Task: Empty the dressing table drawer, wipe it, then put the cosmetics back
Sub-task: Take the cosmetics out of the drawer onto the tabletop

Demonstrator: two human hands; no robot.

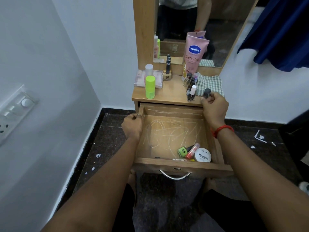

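The wooden drawer (167, 131) is pulled out, its scratched bottom mostly bare. In its front right corner lie a green nail polish bottle (182, 151), an orange-red tube (192, 151) and a round white nail polish tin (203, 155). My left hand (132, 127) is closed on the drawer's left wall. My right hand (214, 107) holds a dark-capped nail polish bottle (206, 93) at the tabletop's front right edge. On the tabletop (172, 92) stand a pink lotion tube (194, 56), a lime green bottle (150, 87), several nail polish bottles (191, 92) and a checked cloth (209, 84).
A clear box (157, 79) with a white-capped bottle sits at the tabletop's back left. A mirror (184, 22) rises behind. A wall with a switch panel (15, 111) is on the left, blue fabric (280, 36) hangs at the right. Dark floor with paper scraps surrounds the table.
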